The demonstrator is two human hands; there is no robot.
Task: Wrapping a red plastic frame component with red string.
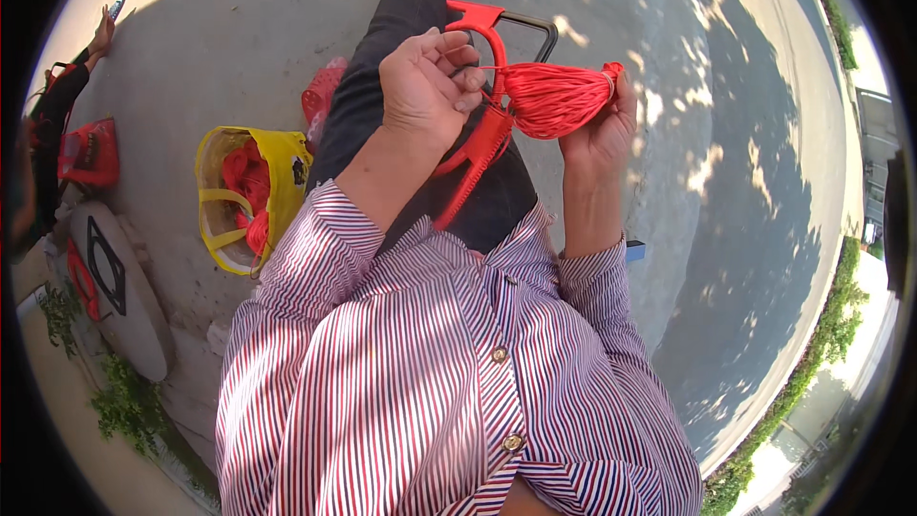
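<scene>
My right hand (606, 126) grips a thick hank of shiny red cord (554, 100) near its right end, where a thin pale band ties it. To the left of it, my left hand (427, 91) is closed in a pinch, with a thin red strand running from the fingertips toward the hank. Under both hands, a frame (475, 155) rests on my lap. Much of it is covered in red cord with a braided-looking edge, while its far right corner (549, 36) shows bare black. My left hand partly covers the frame.
A yellow bag (284, 193) holding red cord stands on the ground to my left, beside a red mesh-like bag (323, 94). At the far left, a black frame (105, 266) and a red piece (82, 279) lie on a stone slab (134, 334). Another person's hand (102, 35) shows beyond a red bag (90, 154).
</scene>
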